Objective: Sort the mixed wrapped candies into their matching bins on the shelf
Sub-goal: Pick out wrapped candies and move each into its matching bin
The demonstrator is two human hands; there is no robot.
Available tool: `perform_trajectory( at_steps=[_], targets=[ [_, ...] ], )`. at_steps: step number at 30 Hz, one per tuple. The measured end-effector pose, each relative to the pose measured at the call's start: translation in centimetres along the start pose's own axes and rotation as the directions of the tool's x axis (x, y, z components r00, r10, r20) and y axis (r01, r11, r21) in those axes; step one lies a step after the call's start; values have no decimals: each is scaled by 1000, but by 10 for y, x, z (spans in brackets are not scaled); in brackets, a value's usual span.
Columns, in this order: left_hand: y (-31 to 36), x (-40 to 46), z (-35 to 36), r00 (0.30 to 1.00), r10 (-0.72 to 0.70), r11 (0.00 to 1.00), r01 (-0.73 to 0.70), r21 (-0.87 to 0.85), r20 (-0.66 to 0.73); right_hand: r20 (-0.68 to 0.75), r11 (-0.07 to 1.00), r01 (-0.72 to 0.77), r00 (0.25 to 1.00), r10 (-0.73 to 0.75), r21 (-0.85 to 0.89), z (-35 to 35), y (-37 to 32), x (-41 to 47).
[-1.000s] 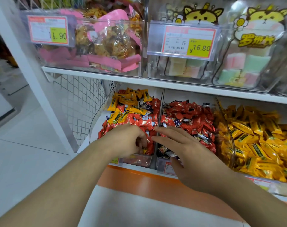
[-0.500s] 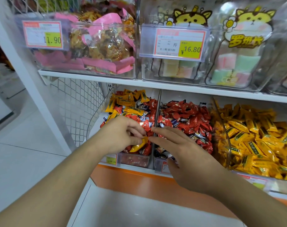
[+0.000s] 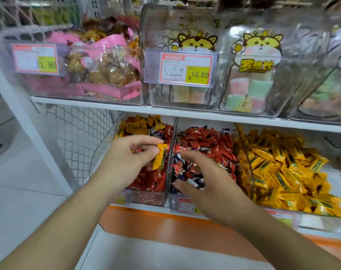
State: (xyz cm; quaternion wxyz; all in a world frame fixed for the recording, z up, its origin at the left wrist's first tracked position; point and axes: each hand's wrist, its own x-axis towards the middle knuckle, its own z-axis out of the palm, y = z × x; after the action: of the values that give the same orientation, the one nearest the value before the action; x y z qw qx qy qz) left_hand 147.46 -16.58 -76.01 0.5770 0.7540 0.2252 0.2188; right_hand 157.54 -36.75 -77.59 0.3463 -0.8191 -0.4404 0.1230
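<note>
- Left hand pinches one yellow candy between thumb and forefinger, held just above the left bin, close to the clear divider.
- Left bin contents: mostly red wrappers in front, a cluster of yellow ones at the back, so it is still mixed.
- Right hand hovers over the front of the middle bin, fingers spread and loosely bent above red and dark wrappers; it appears to hold nothing, though the fingertips are partly hidden against the pile.
- Candy orientation: long axis near vertical, slightly tilted, upper end toward the shelf back, lower end hanging toward the red pile. Printed dark panel faces the camera.
- Judged step: carry the yellow piece to the yellow bin at far right, which is well apart, past the middle bin.
- To do it well: keep the pinch on the wrapper's upper half, lift clear of both dividers before crossing, and let go low over the yellow heap so it does not bounce out.
- Passing it to the right hand would probably shorten the reach.
</note>
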Motion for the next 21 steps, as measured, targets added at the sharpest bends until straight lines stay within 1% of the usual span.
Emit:
perform_trajectory(
  at_steps=[2, 4, 6, 8, 10, 12, 14, 15, 17, 18, 20, 21],
  targets=[
    [10, -7, 18, 1000, -9, 991, 10, -135, 6, -72, 988, -45, 996, 56, 147, -4, -3, 1],
    [17, -13, 37, 999, -11, 977, 18, -211, 35, -159, 969, -53, 983, 93, 243, -9, -3, 1],
    [21, -17, 54, 997, -17, 972, 34, -232, 74, -223, 962, -39, 969, 102, 271, -17, 0, -2],
    [23, -18, 65, 993, -26, 971, 52, -233, 112, -261, 965, -42, 959, 111, 258, -26, 8, -8],
    [21, -17, 71, 991, -15, 986, 37, -160, 132, -311, 980, -72, 942, 127, 184, -37, 21, -14],
    [18, -17, 73, 990, 4, 1000, -3, -9, 144, -399, 993, -120, 911, 103, -18, -55, 40, -19],
    [16, -16, 73, 990, 17, 996, -30, 88, 138, -490, 953, -206, 868, 73, -224, -78, 64, -21],
    [15, -16, 72, 991, 28, 993, -43, 112, 129, -543, 920, -279, 835, 90, -276, -91, 77, -21],
    [16, -16, 70, 992, 57, 985, -75, 153, 117, -629, 856, -414, 765, 141, -311, -115, 94, -20],
    [17, -16, 69, 991, 70, 981, -89, 172, 113, -640, 827, -459, 750, 165, -325, -123, 100, -20],
    [17, -17, 64, 990, 96, 967, -118, 227, 105, -609, 795, -486, 769, 194, -361, -128, 102, -19],
    [17, -17, 60, 988, 111, 953, -136, 272, 105, -582, 800, -475, 788, 201, -366, -126, 98, -18]
  ],
)
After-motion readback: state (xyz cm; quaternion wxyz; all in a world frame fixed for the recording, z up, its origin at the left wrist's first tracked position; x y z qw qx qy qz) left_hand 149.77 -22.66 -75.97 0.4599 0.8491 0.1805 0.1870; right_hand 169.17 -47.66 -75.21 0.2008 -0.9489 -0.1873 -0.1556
